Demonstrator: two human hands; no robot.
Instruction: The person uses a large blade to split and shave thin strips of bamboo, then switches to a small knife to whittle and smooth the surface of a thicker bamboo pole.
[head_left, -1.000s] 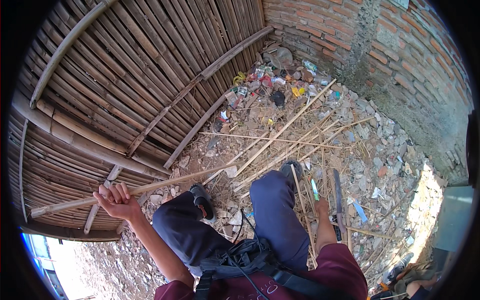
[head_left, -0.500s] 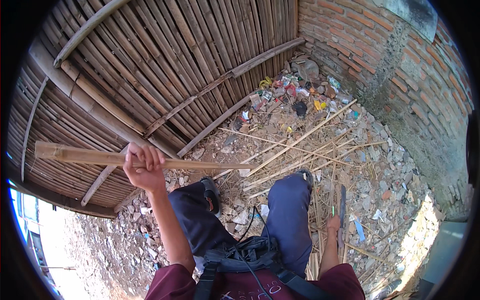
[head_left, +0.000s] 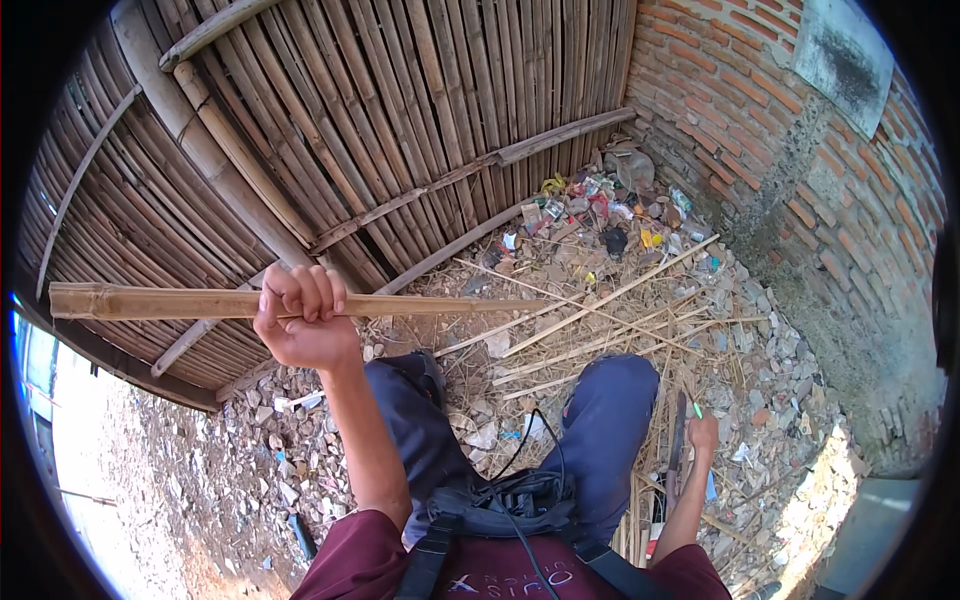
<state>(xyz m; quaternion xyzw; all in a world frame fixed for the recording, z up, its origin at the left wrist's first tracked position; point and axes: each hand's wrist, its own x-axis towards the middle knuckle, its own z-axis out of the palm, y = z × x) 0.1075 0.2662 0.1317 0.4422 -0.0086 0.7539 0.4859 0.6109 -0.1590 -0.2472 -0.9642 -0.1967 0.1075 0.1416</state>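
A long split bamboo strip (head_left: 160, 302) lies level across the space above my left knee, wide at its left end and tapering to the right. My left hand (head_left: 305, 315) is raised with its fingers wrapped round it. Low on the right, my right hand (head_left: 703, 434) is closed on a small thing with a bright green tip (head_left: 698, 410); its kind is too small to make out. Just left of that hand is a machete (head_left: 677, 445) with a dark blade, close to the ground beside my right leg.
Thin bamboo strips (head_left: 600, 320) lie crossed on the rubble ahead of my knees. Litter (head_left: 600, 200) is heaped in the far corner, between a bamboo wall (head_left: 430, 110) and a brick wall (head_left: 740, 110). A black pouch with a cable (head_left: 510, 505) sits at my waist.
My right hand has moved from the left side of the machete to its right side, still closed. The view has tilted slightly; my left hand keeps its grip on the bamboo strip.
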